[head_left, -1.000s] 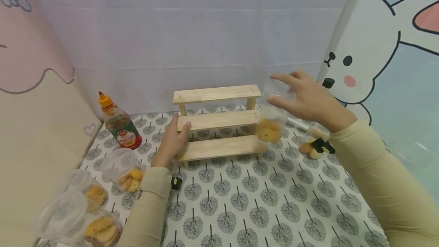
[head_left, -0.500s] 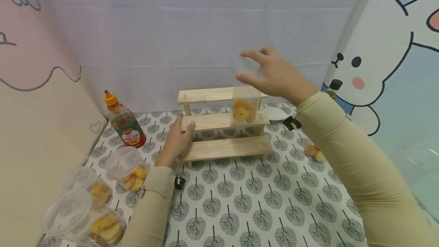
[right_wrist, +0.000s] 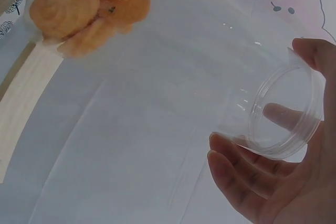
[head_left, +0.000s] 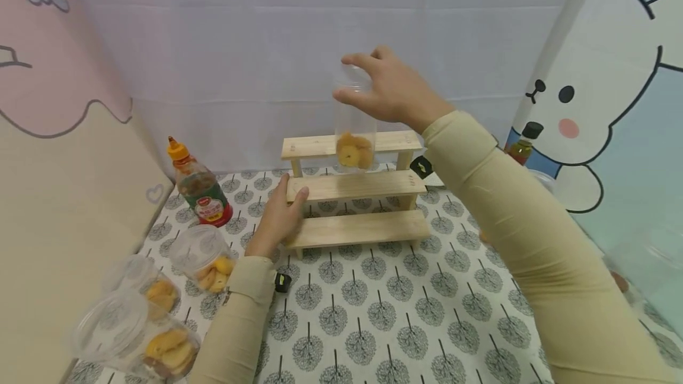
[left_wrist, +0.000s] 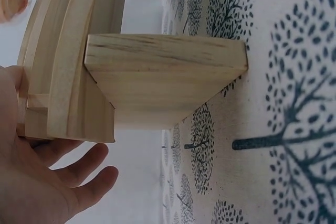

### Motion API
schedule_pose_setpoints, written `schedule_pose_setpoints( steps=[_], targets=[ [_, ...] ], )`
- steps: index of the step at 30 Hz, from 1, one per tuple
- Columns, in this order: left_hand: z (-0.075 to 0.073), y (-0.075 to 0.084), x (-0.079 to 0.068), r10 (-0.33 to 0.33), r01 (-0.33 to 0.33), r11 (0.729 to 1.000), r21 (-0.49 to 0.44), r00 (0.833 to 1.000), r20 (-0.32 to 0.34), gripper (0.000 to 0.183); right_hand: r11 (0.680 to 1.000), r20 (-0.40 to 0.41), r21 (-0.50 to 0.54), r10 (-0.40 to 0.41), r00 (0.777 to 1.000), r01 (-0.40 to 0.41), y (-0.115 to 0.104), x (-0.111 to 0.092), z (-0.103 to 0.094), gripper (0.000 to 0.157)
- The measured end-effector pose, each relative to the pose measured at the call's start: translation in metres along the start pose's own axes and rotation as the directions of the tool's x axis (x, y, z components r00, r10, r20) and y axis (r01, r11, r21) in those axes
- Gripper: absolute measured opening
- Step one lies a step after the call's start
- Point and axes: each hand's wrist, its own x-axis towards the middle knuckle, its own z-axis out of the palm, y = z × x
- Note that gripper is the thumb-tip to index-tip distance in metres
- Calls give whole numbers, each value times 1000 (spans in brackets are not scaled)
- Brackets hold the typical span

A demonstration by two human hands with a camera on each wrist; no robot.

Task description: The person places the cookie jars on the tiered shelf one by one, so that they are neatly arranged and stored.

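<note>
My right hand (head_left: 392,89) grips a clear plastic jar (head_left: 356,120) near its lidded top. Round golden cookies (head_left: 352,152) lie in its bottom. The jar is held upright over the middle tier and in front of the top tier of a three-step wooden display rack (head_left: 357,229). In the right wrist view, thumb and fingers (right_wrist: 231,174) wrap round the jar's clear lid end (right_wrist: 286,114). My left hand (head_left: 274,218) holds the left end of the rack's middle tier, thumb on the near side. The left wrist view shows its fingers (left_wrist: 97,182) curled below that board end (left_wrist: 81,114).
Several clear jars with cookies (head_left: 171,351) stand at the left. Behind them is a sauce bottle (head_left: 205,194) with an orange cap. A black-capped bottle (head_left: 523,146) stands at the back right, partly behind my right sleeve. The tablecloth (head_left: 384,319) has a tree print.
My right hand has carried the jar leftward and up, from the rack's right end to in front of the top tier. My left hand keeps its hold on the rack.
</note>
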Motion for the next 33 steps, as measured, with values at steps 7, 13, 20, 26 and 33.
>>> schedule_pose_setpoints(
  steps=[7, 13, 20, 26, 33],
  targets=[
    [2, 0, -1, 0, 0, 1000, 4, 1000, -11, 88, 1000, 24, -12, 13, 1000, -13, -11, 22, 1, 78],
    [-1, -2, -2, 1, -1, 1000, 14, 1000, -22, 87, 999, 51, -14, 33, 998, -33, -17, 43, 4, 78],
    [-2, -5, -4, -10, 10, 1000, -1, 1000, -28, 89, 999, 53, 23, 39, 998, -41, -23, 66, 10, 80],
    [1, -8, -10, -31, 31, 1000, 2, 999, -16, 88, 996, 75, 57, 63, 995, -67, -21, 76, 21, 81],
    [1, -7, -10, -16, 17, 999, 33, 999, -33, 90, 992, 60, 87, 90, 994, -96, -15, 80, 25, 82]
  ],
)
